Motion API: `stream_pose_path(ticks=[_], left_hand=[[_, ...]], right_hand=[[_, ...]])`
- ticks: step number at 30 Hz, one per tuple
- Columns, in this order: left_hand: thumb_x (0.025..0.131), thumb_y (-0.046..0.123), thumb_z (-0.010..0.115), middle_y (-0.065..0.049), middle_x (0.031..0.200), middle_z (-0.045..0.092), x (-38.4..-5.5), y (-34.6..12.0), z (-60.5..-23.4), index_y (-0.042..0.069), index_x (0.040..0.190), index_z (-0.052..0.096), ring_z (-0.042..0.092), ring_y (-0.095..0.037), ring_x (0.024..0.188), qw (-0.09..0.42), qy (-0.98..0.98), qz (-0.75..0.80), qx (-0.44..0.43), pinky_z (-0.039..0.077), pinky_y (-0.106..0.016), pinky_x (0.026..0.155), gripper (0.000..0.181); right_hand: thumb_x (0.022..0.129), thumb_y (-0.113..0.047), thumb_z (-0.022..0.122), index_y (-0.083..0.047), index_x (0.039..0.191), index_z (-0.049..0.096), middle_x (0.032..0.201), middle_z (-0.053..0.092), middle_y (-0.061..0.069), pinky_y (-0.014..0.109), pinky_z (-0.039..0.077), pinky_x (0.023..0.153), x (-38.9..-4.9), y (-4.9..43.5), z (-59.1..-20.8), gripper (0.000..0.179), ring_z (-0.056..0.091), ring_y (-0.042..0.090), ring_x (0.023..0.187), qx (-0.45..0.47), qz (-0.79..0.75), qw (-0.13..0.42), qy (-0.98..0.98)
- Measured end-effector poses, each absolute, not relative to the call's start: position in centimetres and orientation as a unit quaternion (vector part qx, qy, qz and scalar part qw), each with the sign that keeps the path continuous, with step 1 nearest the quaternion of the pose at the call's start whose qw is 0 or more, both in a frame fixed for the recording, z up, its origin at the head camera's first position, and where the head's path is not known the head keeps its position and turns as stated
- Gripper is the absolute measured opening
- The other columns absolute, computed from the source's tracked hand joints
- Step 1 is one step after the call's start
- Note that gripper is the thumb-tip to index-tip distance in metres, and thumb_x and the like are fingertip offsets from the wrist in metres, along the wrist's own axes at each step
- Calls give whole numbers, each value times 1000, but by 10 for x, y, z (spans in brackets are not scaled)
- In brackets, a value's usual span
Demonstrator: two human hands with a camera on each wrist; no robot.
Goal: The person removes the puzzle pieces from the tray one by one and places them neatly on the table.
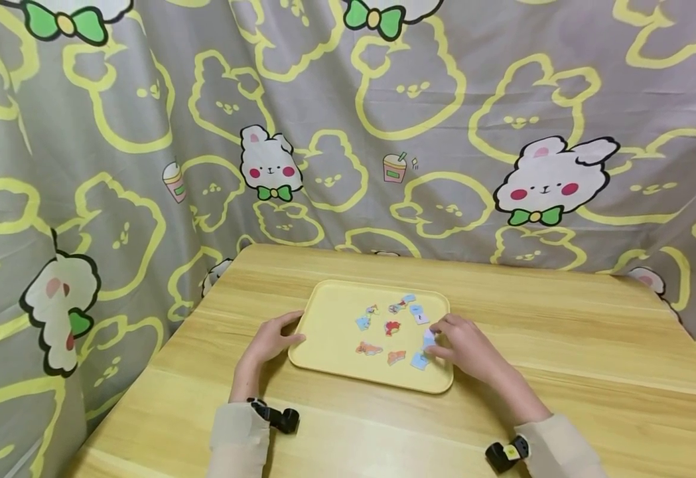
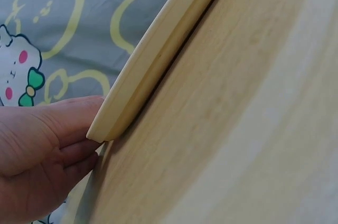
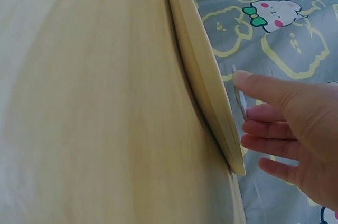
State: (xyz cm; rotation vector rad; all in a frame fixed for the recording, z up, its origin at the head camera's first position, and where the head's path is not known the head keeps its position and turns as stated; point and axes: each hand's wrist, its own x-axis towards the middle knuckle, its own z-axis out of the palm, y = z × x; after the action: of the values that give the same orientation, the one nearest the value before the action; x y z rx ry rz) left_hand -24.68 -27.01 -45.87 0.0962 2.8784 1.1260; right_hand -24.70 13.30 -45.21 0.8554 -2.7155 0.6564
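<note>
A yellow tray [image 1: 330, 318] lies on the table with several small cut-out puzzle pieces on it. My left hand [image 1: 269, 340] rests at the tray's left rim, its fingers and thumb touching the edge. At the right end, my right hand [image 1: 464, 345] pinches a thin light-blue puzzle piece [image 3: 240, 94] between thumb and fingertips, just above the tray. Nearby lie a blue piece [image 1: 419, 360] and a pale blue-and-white piece [image 1: 419, 315]. A red piece [image 1: 392, 328] sits mid-group. Orange pieces [image 1: 368, 348] are along the near side. The held piece's picture is mostly hidden.
The wooden table [image 1: 359, 431] extends around the tray. A grey curtain [image 1: 336, 99] with yellow outlines and white rabbits hangs behind the table and along its left. Black wrist cameras are strapped on both forearms, over beige sleeves [image 1: 240, 435].
</note>
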Motion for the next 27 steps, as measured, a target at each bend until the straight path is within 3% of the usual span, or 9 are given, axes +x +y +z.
stream_pose_path(ticks=[4, 11, 16, 27], left_hand=[[91, 18, 70, -17, 148, 50, -247, -270, -460, 9, 143, 51, 39, -40, 141, 27, 930, 365, 25, 30, -54, 120, 56], [91, 20, 70, -17, 147, 50, -248, -270, -462, 10, 143, 51, 39, -40, 141, 24, 931, 363, 29, 30, -55, 119, 57], [90, 19, 70, -18, 147, 50, -247, -271, -461, 9, 142, 52, 40, -40, 141, 22, 930, 365, 29, 30, -55, 119, 56], [91, 20, 70, -17, 148, 49, -247, -271, -462, 10, 143, 51, 39, -40, 141, 24, 931, 363, 29, 31, -55, 119, 57]], right_hand=[[83, -24, 78, -2, 105, 71, 100, 68, 7, 40, 59, 82, -247, 133, -455, 33, 67, 24, 94, 273, 264, 104, -919], [85, -20, 76, 0, 110, 68, 106, 67, 10, 45, 57, 88, -248, 134, -454, 33, 65, 29, 102, 249, 333, 90, -905], [85, -19, 76, 2, 113, 68, 110, 68, 12, 51, 54, 95, -249, 133, -452, 35, 64, 34, 107, 238, 373, 110, -890], [84, -19, 77, -2, 111, 70, 108, 69, 11, 51, 55, 91, -252, 136, -453, 32, 66, 31, 104, 214, 398, 146, -880]])
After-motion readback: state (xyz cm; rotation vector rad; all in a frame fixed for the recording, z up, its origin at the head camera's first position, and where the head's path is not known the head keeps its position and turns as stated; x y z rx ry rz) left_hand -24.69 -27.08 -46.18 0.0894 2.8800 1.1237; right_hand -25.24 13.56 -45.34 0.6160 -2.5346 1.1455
